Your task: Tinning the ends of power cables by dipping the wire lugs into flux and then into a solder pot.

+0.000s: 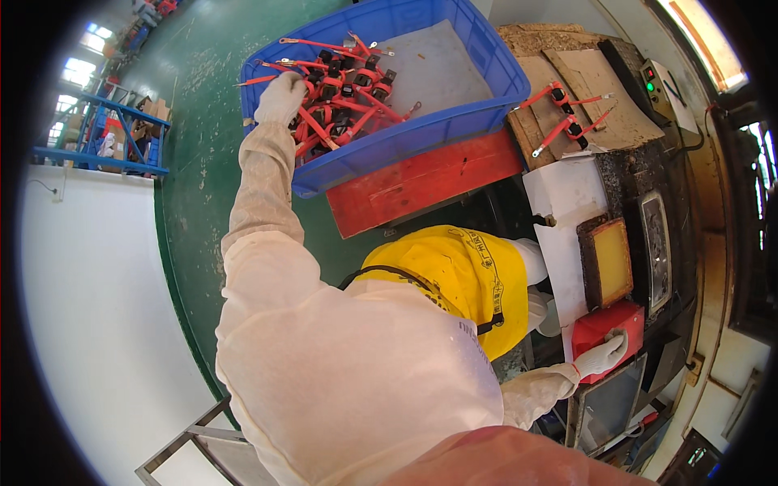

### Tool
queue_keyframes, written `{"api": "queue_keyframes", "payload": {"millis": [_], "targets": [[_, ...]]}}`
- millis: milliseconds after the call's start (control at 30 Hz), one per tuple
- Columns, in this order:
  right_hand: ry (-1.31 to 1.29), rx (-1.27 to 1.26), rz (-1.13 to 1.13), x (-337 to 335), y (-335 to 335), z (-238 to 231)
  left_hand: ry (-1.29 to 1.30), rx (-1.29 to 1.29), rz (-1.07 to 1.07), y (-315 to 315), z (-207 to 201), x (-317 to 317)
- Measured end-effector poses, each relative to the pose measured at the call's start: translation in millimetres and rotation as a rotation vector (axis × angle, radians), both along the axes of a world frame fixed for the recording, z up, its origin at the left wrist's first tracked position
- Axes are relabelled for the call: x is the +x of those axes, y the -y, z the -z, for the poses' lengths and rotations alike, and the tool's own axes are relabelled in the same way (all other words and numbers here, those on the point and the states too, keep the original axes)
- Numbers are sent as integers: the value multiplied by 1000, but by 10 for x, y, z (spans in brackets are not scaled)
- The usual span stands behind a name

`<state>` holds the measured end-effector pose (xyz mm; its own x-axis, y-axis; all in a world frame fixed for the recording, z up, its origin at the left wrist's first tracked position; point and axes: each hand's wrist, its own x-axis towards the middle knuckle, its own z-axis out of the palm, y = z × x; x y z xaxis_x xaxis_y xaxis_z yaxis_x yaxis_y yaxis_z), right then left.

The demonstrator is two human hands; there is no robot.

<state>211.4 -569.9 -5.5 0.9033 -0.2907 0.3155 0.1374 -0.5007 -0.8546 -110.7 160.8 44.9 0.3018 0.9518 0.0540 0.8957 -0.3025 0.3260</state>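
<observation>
My left hand (281, 99), in a white glove, reaches over the left end of a blue plastic bin (405, 134). Its fingers curl in against a pile of short red cables (332, 113) with metal lugs and black parts; the fingertips are partly hidden, and which cable they grip does not show clearly. My right hand (602, 356), also gloved in white, lies with bent fingers on a red block-like box (587, 330) at the right. What is under those fingers, if anything, cannot be made out.
Under the bin stands a red box or bench (429, 182). Several more red cables (563, 113) lie on the worn board (604, 85) at the right. A wooden-framed yellowish block (610, 263) and a metal tray (655, 247) sit nearby. A control box (668, 93) stands behind.
</observation>
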Motion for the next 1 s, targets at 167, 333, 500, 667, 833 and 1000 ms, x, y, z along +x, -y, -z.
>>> {"api": "queue_keyframes", "payload": {"millis": [167, 333, 500, 667, 833, 1000], "targets": [[-6, 0, -2, -23, -2, -12, 165, 165, -226, -313, 228, -433], [-17, 17, 13, 18, -29, -5, 401, -173, -244, -557, 644, -655], [-14, 1, 15, -13, -4, 1, 160, -120, -102, -201, 542, -126], [-23, 21, 28, -25, -49, -30, 174, -88, -214, -202, 603, 22], [2, 19, -4, 12, 33, 29, 745, -380, -231, -365, 721, -104], [-1, 21, -11, 18, 24, 39, 1253, -295, -201, -166, 67, -113]]}}
